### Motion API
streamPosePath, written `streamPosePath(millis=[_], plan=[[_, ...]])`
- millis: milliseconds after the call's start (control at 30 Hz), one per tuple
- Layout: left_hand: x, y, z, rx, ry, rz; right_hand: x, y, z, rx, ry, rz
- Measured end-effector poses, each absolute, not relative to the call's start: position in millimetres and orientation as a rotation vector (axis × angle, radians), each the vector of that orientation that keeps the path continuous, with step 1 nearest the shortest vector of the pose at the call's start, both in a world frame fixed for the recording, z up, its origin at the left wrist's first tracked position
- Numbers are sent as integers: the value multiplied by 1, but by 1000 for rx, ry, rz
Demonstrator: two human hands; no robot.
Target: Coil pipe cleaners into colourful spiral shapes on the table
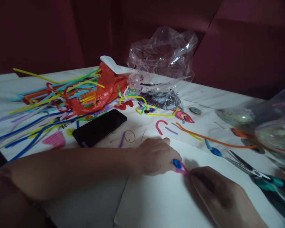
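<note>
A small pink pipe-cleaner loop with a blue coil point(177, 164) inside it is stretched between my two hands. My left hand point(154, 156) pinches its left end, fingers closed. My right hand point(216, 190) grips the pink tip at the other end, its fingers pressed together. Under both hands lies a white sheet of paper point(142, 199). Beyond my left hand are a curved pink piece point(159, 127), a short purple piece point(171, 130) and a pink eye-like shape point(185, 116).
Green-handled scissors point(256, 173) lie at the right, by a blue coil point(215, 151) and a long orange pipe cleaner point(218, 142). A black phone point(101, 126), a red bag point(109, 87) of pipe cleaners and clear plastic wrapping point(163, 57) lie farther back.
</note>
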State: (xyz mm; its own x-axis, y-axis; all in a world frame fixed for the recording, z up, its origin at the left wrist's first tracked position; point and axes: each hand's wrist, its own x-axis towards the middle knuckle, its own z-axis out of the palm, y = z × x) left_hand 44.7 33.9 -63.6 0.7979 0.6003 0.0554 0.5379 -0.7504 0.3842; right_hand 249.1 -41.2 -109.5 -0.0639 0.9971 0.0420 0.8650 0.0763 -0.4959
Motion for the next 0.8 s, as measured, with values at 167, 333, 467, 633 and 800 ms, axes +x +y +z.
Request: streamPosePath(millis=[167,333,467,633,800], plan=[[45,33,-62,2607,873,238,241,-39,-106,-1918,-1974,385],[45,32,-61,2592,924,212,240,-33,-107,-1976,-1977,394],[45,31,-62,2621,955,210,241,-31,-107,-2015,-1908,515],[42,40,-61,2575,915,189,237,-30,-104,-2078,-1843,561],[35,55,-58,2536,825,148,240,-30,-105,-2057,-1877,580]])
